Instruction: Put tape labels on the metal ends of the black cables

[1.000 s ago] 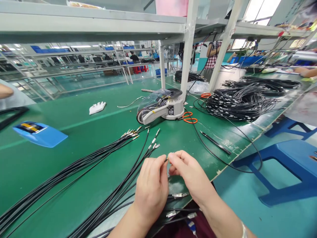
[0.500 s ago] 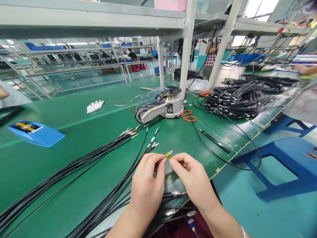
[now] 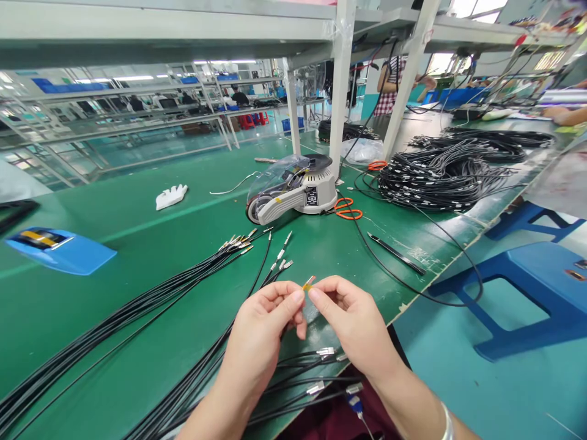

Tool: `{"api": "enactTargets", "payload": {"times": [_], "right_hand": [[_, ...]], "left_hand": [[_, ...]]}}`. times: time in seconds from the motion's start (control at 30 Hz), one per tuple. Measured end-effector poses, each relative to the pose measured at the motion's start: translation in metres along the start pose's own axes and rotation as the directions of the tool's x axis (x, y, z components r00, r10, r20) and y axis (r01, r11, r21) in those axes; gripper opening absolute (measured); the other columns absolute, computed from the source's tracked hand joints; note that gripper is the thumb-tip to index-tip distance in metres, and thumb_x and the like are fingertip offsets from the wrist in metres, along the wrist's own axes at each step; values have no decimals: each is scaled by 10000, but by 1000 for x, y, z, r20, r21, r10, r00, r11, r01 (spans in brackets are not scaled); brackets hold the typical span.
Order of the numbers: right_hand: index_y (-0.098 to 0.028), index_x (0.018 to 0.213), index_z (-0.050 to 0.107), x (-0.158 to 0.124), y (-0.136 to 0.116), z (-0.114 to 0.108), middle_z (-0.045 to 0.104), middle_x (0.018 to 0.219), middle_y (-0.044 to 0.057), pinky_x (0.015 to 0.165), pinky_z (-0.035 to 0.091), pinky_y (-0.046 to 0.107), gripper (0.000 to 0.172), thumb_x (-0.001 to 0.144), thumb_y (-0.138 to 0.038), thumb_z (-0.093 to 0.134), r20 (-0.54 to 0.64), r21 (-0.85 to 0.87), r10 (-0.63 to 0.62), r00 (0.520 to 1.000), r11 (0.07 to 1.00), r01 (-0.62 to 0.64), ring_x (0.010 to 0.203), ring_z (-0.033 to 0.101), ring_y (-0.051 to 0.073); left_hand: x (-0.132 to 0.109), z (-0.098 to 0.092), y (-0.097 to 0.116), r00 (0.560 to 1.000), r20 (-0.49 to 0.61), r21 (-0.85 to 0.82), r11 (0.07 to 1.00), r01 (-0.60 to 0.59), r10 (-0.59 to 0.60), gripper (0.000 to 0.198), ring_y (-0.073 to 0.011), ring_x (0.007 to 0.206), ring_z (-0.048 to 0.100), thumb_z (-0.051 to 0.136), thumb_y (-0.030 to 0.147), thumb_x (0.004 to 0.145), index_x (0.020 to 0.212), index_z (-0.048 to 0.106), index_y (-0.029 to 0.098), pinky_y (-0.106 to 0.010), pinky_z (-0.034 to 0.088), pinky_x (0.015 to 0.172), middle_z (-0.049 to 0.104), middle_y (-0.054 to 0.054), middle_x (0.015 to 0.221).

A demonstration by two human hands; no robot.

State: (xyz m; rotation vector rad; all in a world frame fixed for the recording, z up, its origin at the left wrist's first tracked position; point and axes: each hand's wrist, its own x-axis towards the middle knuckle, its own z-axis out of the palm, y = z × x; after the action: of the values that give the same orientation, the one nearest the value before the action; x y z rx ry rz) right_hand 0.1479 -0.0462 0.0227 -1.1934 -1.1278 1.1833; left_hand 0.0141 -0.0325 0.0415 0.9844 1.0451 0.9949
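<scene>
Over the near edge of the green table, my left hand (image 3: pixel 263 327) pinches a black cable just behind its small metal connector (image 3: pixel 310 280). The cable itself is mostly hidden by the fingers. My right hand (image 3: pixel 355 324) is closed on a short piece of yellow tape (image 3: pixel 306 286) at the base of that connector, thumb against forefinger. The fingertips of both hands almost meet. Below and between the wrists lie several black cables with silver connectors (image 3: pixel 316 387). To the left a bundle of black cables (image 3: pixel 151 305) stretches across the table, its tipped ends near the tape dispenser (image 3: pixel 293 189).
Orange-handled scissors (image 3: pixel 348 209) and a black-handled knife (image 3: pixel 397 253) lie beyond my right hand. Farther right is a large heap of coiled cables (image 3: pixel 431 177). A blue tape holder (image 3: pixel 62 250) and a white glove (image 3: pixel 171 197) are at left. A blue stool (image 3: pixel 527 275) stands beside the table.
My left hand has turned, its thumb now across the top near the connector. The yellow tape sits closer around the connector's base, and both hands remain close together.
</scene>
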Motion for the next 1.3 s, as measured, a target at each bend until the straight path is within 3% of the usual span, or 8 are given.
{"api": "enactTargets", "payload": {"times": [0.33, 0.43, 0.67, 0.87, 1.0, 1.17, 1.3], "right_hand": [[-176, 754, 636, 2, -4, -9, 663, 799, 25, 779, 460, 290, 147, 827, -296, 594, 66, -38, -122, 990, 992, 124, 791, 604, 164], [-182, 751, 634, 4, -5, -12, 656, 800, 19, 776, 453, 284, 124, 819, -280, 603, 81, -77, -149, 986, 985, 155, 799, 599, 165], [-185, 727, 614, 6, -7, -16, 627, 783, 9, 771, 444, 276, 98, 807, -243, 617, 111, -122, -219, 969, 965, 232, 782, 587, 154], [-180, 733, 611, 10, -8, -18, 624, 771, 5, 776, 441, 286, 141, 803, -300, 633, 150, -95, -151, 977, 982, 166, 778, 583, 155], [-193, 798, 628, 13, -4, -25, 623, 810, 5, 784, 452, 292, 137, 757, -306, 694, 224, -5, -167, 960, 985, 172, 807, 583, 160], [-216, 751, 663, 16, -1, -29, 602, 806, 19, 795, 464, 319, 57, 774, -263, 686, 327, 15, -359, 874, 927, 375, 817, 578, 171], [-213, 756, 666, 20, -3, -29, 611, 825, 29, 786, 473, 321, 88, 814, -271, 634, 326, -65, -353, 877, 917, 393, 801, 585, 170]], "left_hand": [[3, -9, 5, 959, 245, -230, 953, 198, -139, 133, -45, 455, 421, 651, 205, 759, 693, 620, 95, -166, 351, 421, 505, 6, 578], [3, -9, 7, 960, 244, -208, 959, 192, -140, 126, -46, 439, 419, 676, 204, 732, 697, 616, 99, -169, 358, 398, 519, 7, 585], [-1, -5, 5, 991, 131, 24, 999, 35, -38, 164, -64, 459, 503, 621, 280, 808, 756, 601, 126, -189, 411, 455, 606, -2, 634], [-1, -5, 4, 983, 179, -44, 998, 45, -37, 155, -45, 427, 462, 626, 275, 809, 772, 601, 127, -169, 364, 426, 597, 11, 601], [-3, -6, 7, 963, 253, -65, 991, 116, -96, 181, -35, 376, 411, 652, 281, 783, 727, 601, 116, -158, 322, 384, 565, 16, 514], [-1, -11, 9, 896, 370, -56, 957, 286, -246, 200, -38, 345, 415, 704, 286, 720, 704, 595, 118, -150, 287, 330, 606, -14, 538], [4, -15, 7, 885, 378, -125, 932, 340, -272, 212, -32, 321, 367, 715, 276, 690, 658, 575, 120, -148, 246, 304, 558, 1, 488]]}}
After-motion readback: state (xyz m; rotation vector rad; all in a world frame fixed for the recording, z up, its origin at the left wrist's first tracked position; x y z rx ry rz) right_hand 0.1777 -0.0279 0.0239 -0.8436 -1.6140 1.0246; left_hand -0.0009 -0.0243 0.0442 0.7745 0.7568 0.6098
